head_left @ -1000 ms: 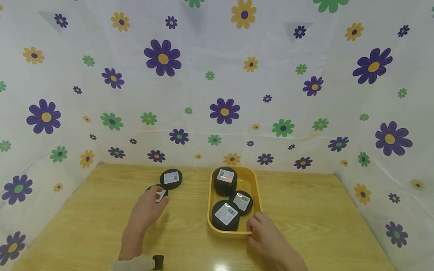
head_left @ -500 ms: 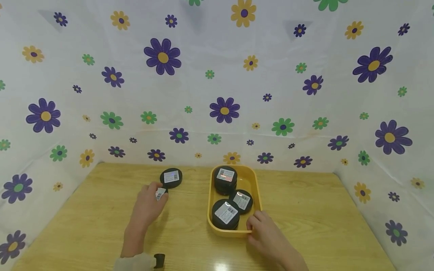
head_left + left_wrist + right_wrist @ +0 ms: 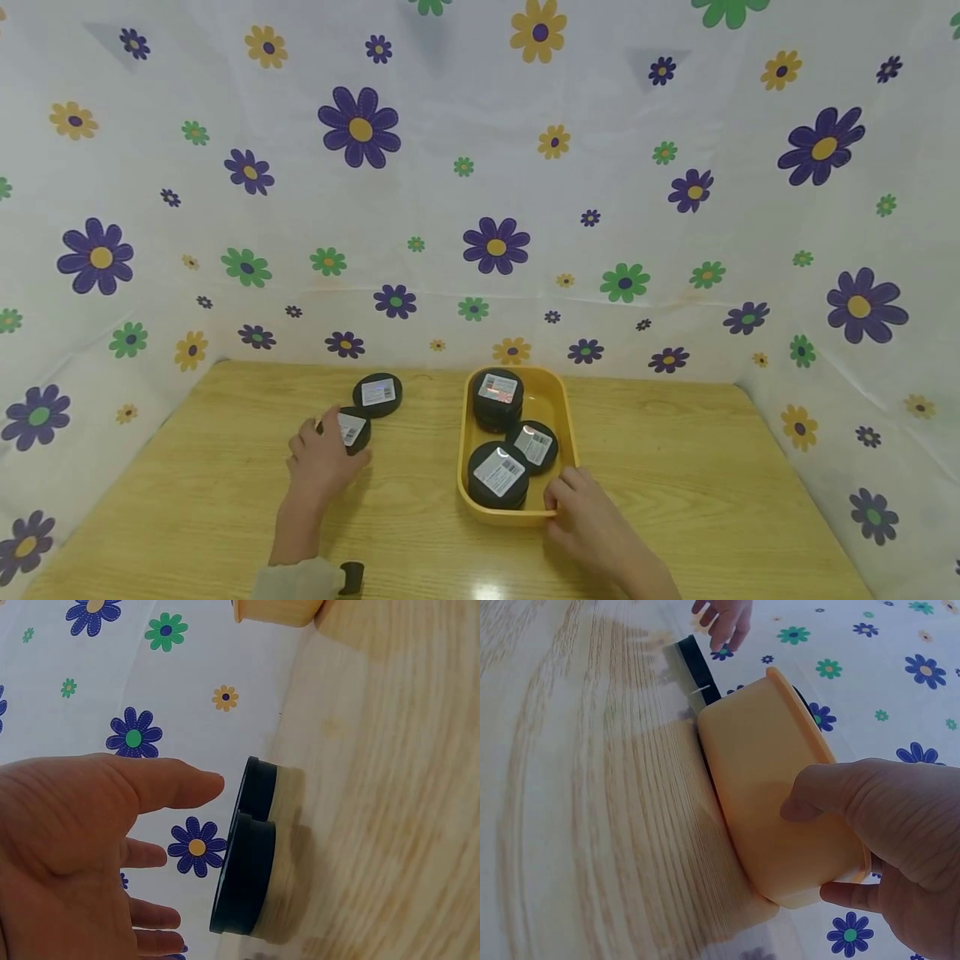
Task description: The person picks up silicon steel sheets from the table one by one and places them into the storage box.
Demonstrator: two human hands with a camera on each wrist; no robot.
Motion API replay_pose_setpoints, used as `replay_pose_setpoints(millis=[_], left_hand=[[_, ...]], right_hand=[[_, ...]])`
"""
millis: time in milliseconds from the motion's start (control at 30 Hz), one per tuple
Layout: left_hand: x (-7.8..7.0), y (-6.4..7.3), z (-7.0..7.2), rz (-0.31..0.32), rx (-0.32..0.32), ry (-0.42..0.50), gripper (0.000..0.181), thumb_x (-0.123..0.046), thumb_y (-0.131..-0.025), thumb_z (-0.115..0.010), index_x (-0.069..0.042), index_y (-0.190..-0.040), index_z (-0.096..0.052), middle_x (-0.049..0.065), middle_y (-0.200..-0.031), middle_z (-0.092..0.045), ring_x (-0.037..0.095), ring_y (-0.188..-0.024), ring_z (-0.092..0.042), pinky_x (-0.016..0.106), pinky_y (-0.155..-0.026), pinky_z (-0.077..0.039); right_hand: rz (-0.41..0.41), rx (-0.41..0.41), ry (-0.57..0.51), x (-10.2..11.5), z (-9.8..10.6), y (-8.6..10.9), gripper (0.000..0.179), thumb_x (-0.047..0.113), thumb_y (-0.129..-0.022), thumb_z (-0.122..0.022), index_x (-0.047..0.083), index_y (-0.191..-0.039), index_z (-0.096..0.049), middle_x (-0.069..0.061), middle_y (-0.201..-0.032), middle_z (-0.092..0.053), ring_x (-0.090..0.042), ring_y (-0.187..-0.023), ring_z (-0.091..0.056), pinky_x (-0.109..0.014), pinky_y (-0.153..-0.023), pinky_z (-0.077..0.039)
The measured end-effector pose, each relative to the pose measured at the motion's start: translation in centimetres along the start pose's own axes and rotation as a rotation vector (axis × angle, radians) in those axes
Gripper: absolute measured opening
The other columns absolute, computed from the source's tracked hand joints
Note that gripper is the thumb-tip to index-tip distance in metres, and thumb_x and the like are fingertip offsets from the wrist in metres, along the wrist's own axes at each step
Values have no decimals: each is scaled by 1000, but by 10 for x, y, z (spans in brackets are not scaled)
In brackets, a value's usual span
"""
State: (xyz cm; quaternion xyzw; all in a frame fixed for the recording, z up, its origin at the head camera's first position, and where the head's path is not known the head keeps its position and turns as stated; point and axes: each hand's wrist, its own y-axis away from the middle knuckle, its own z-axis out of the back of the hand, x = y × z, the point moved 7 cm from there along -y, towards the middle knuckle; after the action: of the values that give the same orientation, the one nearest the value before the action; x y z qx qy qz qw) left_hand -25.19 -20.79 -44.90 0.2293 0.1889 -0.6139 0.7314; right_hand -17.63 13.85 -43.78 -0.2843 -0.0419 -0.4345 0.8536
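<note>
Two flat round black containers with white labels sit on the table at left in the head view. My left hand (image 3: 322, 462) is over the nearer container (image 3: 352, 432), fingers spread and nothing held. In the left wrist view its thumb and fingers are apart from that container (image 3: 246, 877). Touching it from behind is the other container (image 3: 378, 393). My right hand (image 3: 592, 521) grips the near right corner of a yellow tray (image 3: 564, 408), thumb outside on the wall. Inside the tray are a rear stack (image 3: 498, 400), a front stack (image 3: 498, 475) and a black container (image 3: 533, 447) between them.
The wooden table (image 3: 697, 483) is enclosed by white flower-print cloth (image 3: 420, 200) at the back and both sides. Table surface lies between the left pair and the tray. A dark strap piece (image 3: 351, 577) shows by the left sleeve (image 3: 296, 581).
My left hand's fingers have come off the nearer container and spread, leaving it on the table with more of its label showing. The right hand and tray have stayed in place.
</note>
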Motion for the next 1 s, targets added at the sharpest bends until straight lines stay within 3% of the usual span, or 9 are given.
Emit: replay_pose_setpoints(millis=[300,467,600,833,1000], left_hand=[[6,-8,-13,12,70,-9,88,-26,-90,-64,1,-153,-9,45,-149,-3,66,-133,-8,77,-105,-14],[6,-9,-14,16,80,-16,88,-25,-89,-63,2,-153,-10,46,-148,-2,66,-133,-9,76,-106,-14],[11,-12,-13,4,63,-45,86,-25,-89,-62,3,-152,-11,46,-146,-7,66,-129,-15,76,-104,-17],[30,-17,-9,21,28,-68,89,-25,-89,-60,5,-153,-6,46,-143,-14,63,-124,-23,74,-102,-22],[29,-22,-8,8,37,-58,90,-28,-89,-61,5,-153,-7,45,-141,-21,60,-121,-29,72,-102,-25]], right_hand=[[-73,61,-7,-5,-3,0,30,6,-67,-75,21,-81,-53,15,-83,-39,-6,-81,-37,-21,-73,-38],[-63,40,2,-5,-3,1,32,6,-66,-76,21,-81,-53,15,-82,-38,-6,-80,-37,-21,-72,-38],[-51,29,-2,-3,-3,1,32,6,-65,-76,21,-81,-53,15,-82,-38,-6,-80,-37,-21,-71,-38],[-123,135,-29,-5,-10,1,25,8,-72,-73,22,-81,-54,14,-84,-39,-7,-82,-38,-22,-74,-39],[-134,130,-21,-6,-8,2,26,8,-71,-73,22,-81,-54,15,-84,-39,-6,-82,-39,-22,-73,-39]])
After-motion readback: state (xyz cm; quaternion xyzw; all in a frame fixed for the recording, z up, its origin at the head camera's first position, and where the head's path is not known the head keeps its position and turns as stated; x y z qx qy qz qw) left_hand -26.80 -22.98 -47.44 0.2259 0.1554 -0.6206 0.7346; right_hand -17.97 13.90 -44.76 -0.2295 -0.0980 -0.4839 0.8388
